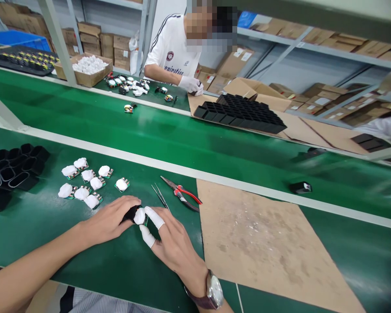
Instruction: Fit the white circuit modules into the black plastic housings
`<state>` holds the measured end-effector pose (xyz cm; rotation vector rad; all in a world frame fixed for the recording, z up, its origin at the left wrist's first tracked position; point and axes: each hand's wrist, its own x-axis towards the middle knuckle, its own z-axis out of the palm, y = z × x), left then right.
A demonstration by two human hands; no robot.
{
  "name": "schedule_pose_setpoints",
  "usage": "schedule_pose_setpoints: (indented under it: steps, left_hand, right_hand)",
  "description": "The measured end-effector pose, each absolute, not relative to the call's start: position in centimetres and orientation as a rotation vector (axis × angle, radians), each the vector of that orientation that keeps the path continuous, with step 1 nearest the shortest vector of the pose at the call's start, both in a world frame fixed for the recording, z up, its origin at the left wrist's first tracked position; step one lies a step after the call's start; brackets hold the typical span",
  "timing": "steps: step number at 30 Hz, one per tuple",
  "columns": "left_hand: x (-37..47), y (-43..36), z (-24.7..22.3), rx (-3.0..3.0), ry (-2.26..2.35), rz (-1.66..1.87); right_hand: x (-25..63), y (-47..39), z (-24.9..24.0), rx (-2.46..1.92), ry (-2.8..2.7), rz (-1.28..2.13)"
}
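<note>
My left hand is wrapped around a black plastic housing, mostly hidden by the fingers. At the housing's open end, my right hand pinches a small circuit board topped with a white pad. Finger cots cover my right thumb and index finger. Whether the board is partly inside the housing I cannot tell. Just behind my hands lie several like boards with white pads. Tweezers and red-handled pliers rest beyond my right hand.
Black housings stand at the left. A cardboard sheet covers the bench at right. Across the green conveyor belt, carrying a board and a black housing, a gloved co-worker works beside rows of black housings.
</note>
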<state>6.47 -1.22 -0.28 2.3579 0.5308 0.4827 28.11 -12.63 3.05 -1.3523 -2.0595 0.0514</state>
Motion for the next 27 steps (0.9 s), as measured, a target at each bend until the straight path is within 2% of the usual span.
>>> schedule_pose_setpoints:
  steps: [18,22,27]
  left_hand:
    - [6.62,-1.61,-0.06,2.345,0.553,0.488]
    - [6.68,-1.71,0.22,2.237,0.611,0.437]
    - [6.90,-1.53,0.56,2.069,0.476,0.411]
  right_hand:
    - [27.84,-12.49,3.13,-1.360,-2.072,0.110]
    - [28.03,-12.79,3.09,-1.366,-2.064,0.139]
    - [28.34,-13.09,2.35,-1.307,-2.103,0.122]
